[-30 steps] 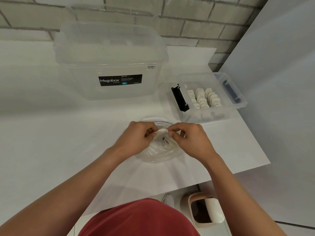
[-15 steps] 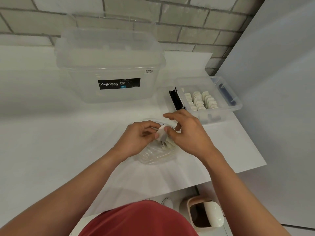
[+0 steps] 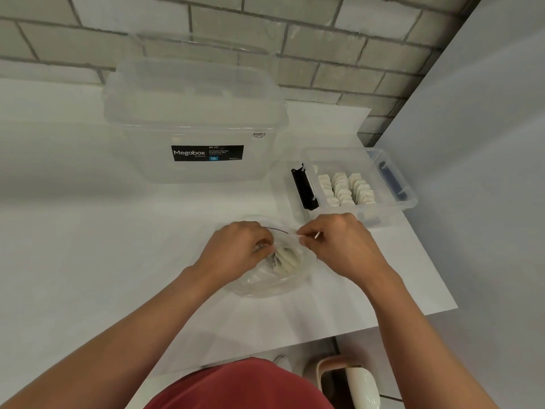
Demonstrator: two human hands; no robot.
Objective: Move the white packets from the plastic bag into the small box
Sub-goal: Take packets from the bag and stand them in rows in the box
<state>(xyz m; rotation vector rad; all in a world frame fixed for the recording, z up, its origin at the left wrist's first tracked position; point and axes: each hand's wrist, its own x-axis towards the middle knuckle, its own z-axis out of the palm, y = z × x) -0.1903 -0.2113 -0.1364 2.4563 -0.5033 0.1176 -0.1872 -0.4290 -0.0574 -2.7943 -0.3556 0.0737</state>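
- white packets (image 3: 287,259): a bunch inside the plastic bag (image 3: 265,286), showing through its open mouth, directly between the two hands and slightly nearer the person than the fingertips.
- plastic bag: clear and crumpled, lying on the desk (image 3: 88,246) in front of the person, mouth facing the small box.
- left hand (image 3: 236,249): fingers curled, pinching the left edge of the bag mouth, fingertips touching the bag just beside the packets.
- right hand (image 3: 339,246): thumb and forefinger pinching the right edge of the bag mouth, other fingers curled. A small white bit sticks out by the fingers; can't tell what it is.
- the hands pull the bag mouth apart; no packet is clearly lifted out.
- small box (image 3: 410,202): clear, lid off, just beyond the right hand near the desk's right edge, black latch (image 3: 305,187) on its left end.
- stored packets (image 3: 345,187): standing in rows inside the small box.
- big clear box (image 3: 194,119): lidded, "Megabox" label, behind the bag and left of the small box, against the brick wall (image 3: 295,25).
- bin (image 3: 348,382): on the floor below the desk edge.
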